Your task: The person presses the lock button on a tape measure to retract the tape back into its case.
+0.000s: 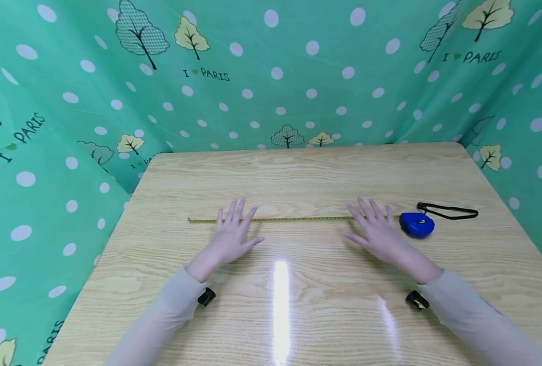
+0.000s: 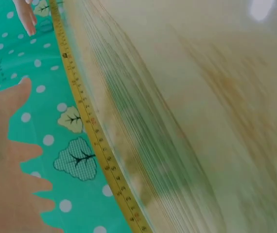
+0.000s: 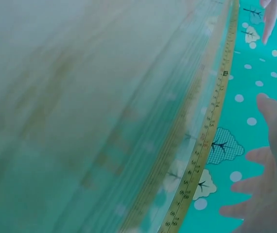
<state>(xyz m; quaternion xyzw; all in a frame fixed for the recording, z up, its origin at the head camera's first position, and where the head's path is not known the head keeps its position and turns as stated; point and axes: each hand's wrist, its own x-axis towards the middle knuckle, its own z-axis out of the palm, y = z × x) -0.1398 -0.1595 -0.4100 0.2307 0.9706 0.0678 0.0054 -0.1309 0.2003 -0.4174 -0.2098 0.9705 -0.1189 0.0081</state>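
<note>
A blue tape measure [image 1: 416,226] lies on the right part of the wooden table, its yellow blade [image 1: 298,219] drawn out in a straight line to the left. My left hand [image 1: 228,241], fingers spread, is over the blade near its hooked end. Toward the case, my right hand [image 1: 381,236] spreads its fingers over the blade too. Neither hand grips anything; whether the fingertips touch the blade I cannot tell. Both wrist views show the numbered blade [image 2: 95,127] close up, with the left hand [image 2: 5,170] and right hand [image 3: 274,179] beside it.
A black wrist strap [image 1: 451,212] loops from the case to the right. The wooden table [image 1: 298,178] shines with a bright light reflection near its front. Green dotted cloth [image 1: 298,71] hangs behind it and along both sides. Small black devices [image 1: 206,297] sit at the wrists.
</note>
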